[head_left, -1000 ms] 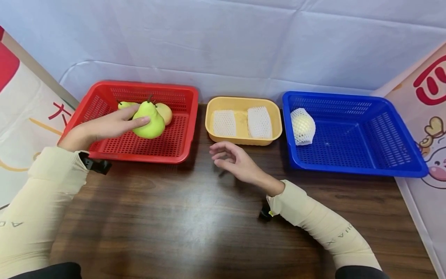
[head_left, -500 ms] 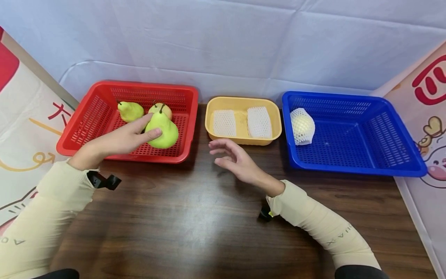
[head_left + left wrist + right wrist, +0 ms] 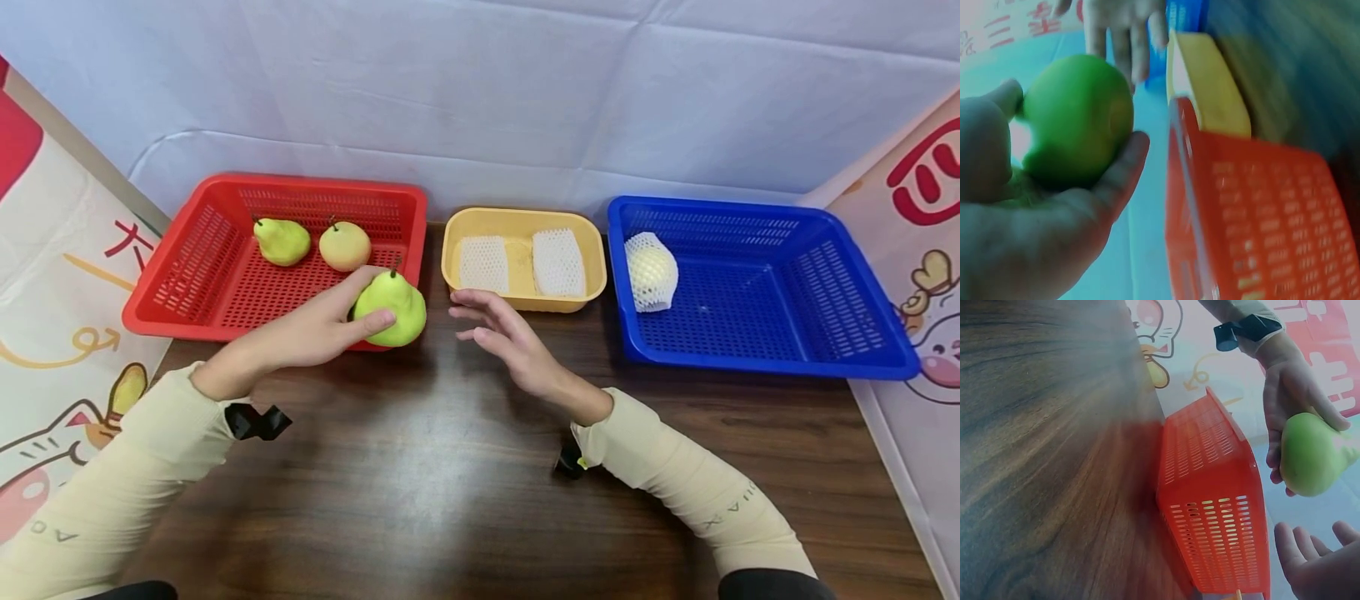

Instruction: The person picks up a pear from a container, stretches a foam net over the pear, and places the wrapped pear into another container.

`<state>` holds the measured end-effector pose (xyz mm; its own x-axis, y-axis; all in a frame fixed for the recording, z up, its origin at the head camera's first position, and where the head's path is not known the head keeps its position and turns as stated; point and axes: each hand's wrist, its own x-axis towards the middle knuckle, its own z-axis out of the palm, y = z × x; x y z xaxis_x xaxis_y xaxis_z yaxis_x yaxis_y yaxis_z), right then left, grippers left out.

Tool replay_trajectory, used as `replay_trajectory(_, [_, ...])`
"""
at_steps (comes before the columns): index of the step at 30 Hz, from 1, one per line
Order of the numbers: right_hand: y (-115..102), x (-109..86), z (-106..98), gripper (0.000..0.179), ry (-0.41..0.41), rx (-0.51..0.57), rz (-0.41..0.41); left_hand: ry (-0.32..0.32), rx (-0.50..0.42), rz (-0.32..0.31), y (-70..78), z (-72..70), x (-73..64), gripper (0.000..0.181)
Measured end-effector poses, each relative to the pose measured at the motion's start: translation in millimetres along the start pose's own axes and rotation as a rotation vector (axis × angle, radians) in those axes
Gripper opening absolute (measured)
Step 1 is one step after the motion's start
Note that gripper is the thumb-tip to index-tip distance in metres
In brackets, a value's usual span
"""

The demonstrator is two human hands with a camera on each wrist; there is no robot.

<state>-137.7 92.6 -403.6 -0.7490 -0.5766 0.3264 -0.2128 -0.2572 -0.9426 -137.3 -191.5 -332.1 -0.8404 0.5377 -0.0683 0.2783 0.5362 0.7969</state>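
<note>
A green pear [image 3: 395, 310] is gripped between the thumb and fingers of my left hand [image 3: 318, 327], raised over the front right corner of the red basket [image 3: 247, 335]. In the left wrist view the pear [image 3: 1079, 119] shows its rounded bottom, thumb and fingers on either side. My right hand [image 3: 513, 342] hovers in front of the yellow tray [image 3: 525, 218], fingers loosely extended and holding nothing. In the right wrist view its fingers [image 3: 1304, 550] point toward the held pear [image 3: 1311, 456], with a gap between. Another green pear [image 3: 282, 242] and a round yellowish pear [image 3: 345, 247] lie in the red basket.
Two white foam net sleeves, a left one [image 3: 483, 264] and a right one [image 3: 558, 262], lie in the yellow tray. On the right stands a blue basket [image 3: 750, 367] holding a fruit in a foam net [image 3: 651, 273]. A pale cloth [image 3: 487, 108] hangs behind the wooden table [image 3: 450, 467].
My left hand has carried the pear right and toward me, from over the red basket's middle to its front right corner. The right hand has barely moved.
</note>
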Motion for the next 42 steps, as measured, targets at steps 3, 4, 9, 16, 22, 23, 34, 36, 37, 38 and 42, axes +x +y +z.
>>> replay_trajectory(3, [-0.4, 1.3, 0.9, 0.057, 0.013, 0.011, -0.023, 0.042, -0.028, 0.008, 4.4, 13.2, 3.8, 0.049])
replay_trajectory(4, [-0.4, 1.6, 1.0, 0.059, 0.019, 0.019, -0.031, 0.059, -0.036, 0.013, 6.2, 18.0, 5.1, 0.05])
replay_trajectory(9, [-0.4, 1.6, 1.9, 0.074, 0.029, 0.037, -0.047, 0.128, -0.058, 0.042, 16.8, 41.8, 9.9, 0.056])
replay_trajectory(16, [-4.4, -2.9, 7.0, 0.095, 0.028, -0.001, -0.039, 0.202, -0.114, 0.052, 24.5, 69.4, 18.3, 0.062])
replay_trajectory(22, [-2.8, -9.3, 11.9, 0.093, -0.015, -0.101, -0.115, 0.258, -0.181, 0.044, 19.7, 84.7, 23.2, 0.063])
replay_trajectory(23, [-2.3, -10.5, 11.9, 0.092, -0.027, -0.126, -0.121, 0.261, -0.186, 0.047, 19.0, 86.4, 23.3, 0.062])
replay_trajectory(34, [0.5, -22.3, 5.8, 0.079, -0.116, -0.291, -0.095, 0.251, -0.159, 0.09, 12.9, 97.0, 22.4, 0.059])
replay_trajectory(36, [1.2, -24.4, 5.1, 0.081, -0.11, -0.324, -0.08, 0.245, -0.145, 0.1, 12.1, 98.6, 22.3, 0.06])
replay_trajectory(37, [1.7, -25.7, 4.8, 0.081, -0.102, -0.337, -0.076, 0.246, -0.131, 0.106, 11.6, 99.4, 22.2, 0.061])
replay_trajectory(38, [2.5, -26.9, 4.2, 0.081, -0.091, -0.352, -0.072, 0.246, -0.117, 0.112, 11.3, 100.2, 21.9, 0.061])
replay_trajectory(42, [3.5, -32.6, 0.2, 0.077, -0.048, -0.387, -0.056, 0.265, -0.056, 0.144, 9.1, 103.6, 22.1, 0.067])
